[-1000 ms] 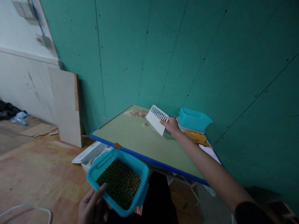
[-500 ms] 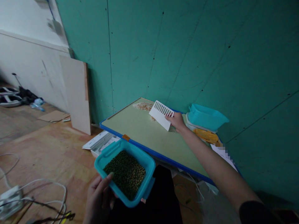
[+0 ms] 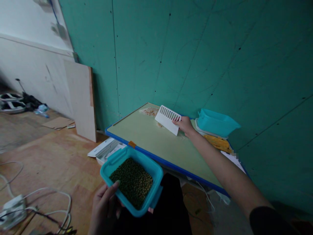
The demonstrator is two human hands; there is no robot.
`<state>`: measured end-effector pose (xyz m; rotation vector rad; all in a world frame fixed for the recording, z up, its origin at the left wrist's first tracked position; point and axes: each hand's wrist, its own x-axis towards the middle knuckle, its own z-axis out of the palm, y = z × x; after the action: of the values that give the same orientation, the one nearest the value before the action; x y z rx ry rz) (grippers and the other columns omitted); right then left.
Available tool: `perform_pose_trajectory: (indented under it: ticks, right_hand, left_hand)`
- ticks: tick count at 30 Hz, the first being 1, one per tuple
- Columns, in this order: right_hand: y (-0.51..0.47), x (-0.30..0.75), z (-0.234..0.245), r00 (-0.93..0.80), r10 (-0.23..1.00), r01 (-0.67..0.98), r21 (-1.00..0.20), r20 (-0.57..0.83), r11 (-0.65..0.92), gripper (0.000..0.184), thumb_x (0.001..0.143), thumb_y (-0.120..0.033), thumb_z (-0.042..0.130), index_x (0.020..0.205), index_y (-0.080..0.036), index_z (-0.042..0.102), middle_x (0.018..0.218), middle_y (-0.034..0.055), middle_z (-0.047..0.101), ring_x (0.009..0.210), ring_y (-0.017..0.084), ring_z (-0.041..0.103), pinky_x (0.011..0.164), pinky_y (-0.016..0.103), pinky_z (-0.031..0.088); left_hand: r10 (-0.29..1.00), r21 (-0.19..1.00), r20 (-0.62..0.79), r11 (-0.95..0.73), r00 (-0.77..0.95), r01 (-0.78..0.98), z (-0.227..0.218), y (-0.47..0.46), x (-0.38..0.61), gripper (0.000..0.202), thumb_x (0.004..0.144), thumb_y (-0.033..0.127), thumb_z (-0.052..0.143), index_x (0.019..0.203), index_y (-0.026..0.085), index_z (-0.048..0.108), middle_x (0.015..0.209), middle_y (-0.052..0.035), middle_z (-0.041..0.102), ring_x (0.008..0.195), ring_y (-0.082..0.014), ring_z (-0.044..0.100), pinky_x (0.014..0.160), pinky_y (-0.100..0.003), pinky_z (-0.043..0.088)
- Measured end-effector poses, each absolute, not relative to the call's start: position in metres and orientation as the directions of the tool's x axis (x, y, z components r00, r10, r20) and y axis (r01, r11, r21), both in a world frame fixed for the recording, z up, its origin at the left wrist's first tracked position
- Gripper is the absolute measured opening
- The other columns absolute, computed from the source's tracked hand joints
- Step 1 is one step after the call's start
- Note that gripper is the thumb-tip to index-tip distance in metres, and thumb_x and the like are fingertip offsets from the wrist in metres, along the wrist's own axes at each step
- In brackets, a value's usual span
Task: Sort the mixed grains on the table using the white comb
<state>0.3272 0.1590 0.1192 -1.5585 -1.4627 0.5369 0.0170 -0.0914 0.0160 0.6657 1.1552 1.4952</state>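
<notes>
In my left hand [image 3: 107, 200] is a teal plastic container [image 3: 156, 178], gripped by its near left side with the thumb over the rim. Dark green beans [image 3: 128, 176] and paler, tan beans [image 3: 145, 182] lie inside it. My right hand [image 3: 184, 125] is closed on the edge of a flat white slotted scraper [image 3: 167, 122], held tilted over the table [image 3: 137, 130]. Near the scraper's slotted end sits a pile of pale and orange-brown grains [image 3: 149, 111], with a smaller heap [image 3: 159, 124] beside the scraper's lower edge.
A second teal container [image 3: 216, 122] stands at the table's back right, beside a yellow cloth-like item [image 3: 216, 142]. The green wall [image 3: 146, 58] closes off the far side. On the floor at left are a power strip [image 3: 13, 209], cables and a leaning board [image 3: 81, 101].
The scraper has shifted very slightly up and left in my right hand. My left hand and the bean container stay nearly where they were; the view itself has moved a little.
</notes>
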Motion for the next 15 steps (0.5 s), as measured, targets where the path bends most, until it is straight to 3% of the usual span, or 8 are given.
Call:
perform_pose_trajectory:
  ticks: [5,10,15]
  right_hand:
    - [0.155,0.324,0.121,0.175,0.966,0.466,-0.880,0.189,0.088,0.024,0.067,-0.022,0.078,0.090,-0.015,0.077,0.079,0.0038,0.078,0.077,0.022,0.072,0.071,0.033,0.058]
    - [0.147,0.318,0.128,0.116,0.990,0.373,-0.928,0.078,0.029,0.023,0.066,-0.022,0.079,0.087,-0.014,0.076,0.080,0.0046,0.077,0.067,0.019,0.068,0.061,0.030,0.055]
    - [0.143,0.311,0.132,0.068,0.996,0.337,-0.941,0.052,0.027,0.021,0.066,-0.021,0.079,0.086,-0.014,0.075,0.079,0.0045,0.076,0.066,0.018,0.067,0.059,0.029,0.054]
  left_hand:
    - [0.934,0.882,-0.253,0.115,-0.254,-0.456,0.010,-0.088,0.014,0.035,0.069,0.044,0.081,0.054,0.023,0.057,0.038,0.0044,0.048,0.030,-0.0115,0.046,0.029,-0.020,0.037]
    - [0.933,0.887,-0.256,0.123,-0.254,-0.444,0.009,-0.089,0.015,0.035,0.069,0.048,0.081,0.056,0.022,0.060,0.041,0.0026,0.054,0.029,-0.0114,0.045,0.027,-0.021,0.036]
    - [0.928,0.892,-0.262,0.128,-0.263,-0.433,0.022,-0.091,0.015,0.033,0.070,0.046,0.080,0.056,0.023,0.061,0.040,0.0020,0.055,0.028,-0.0115,0.045,0.026,-0.020,0.034]
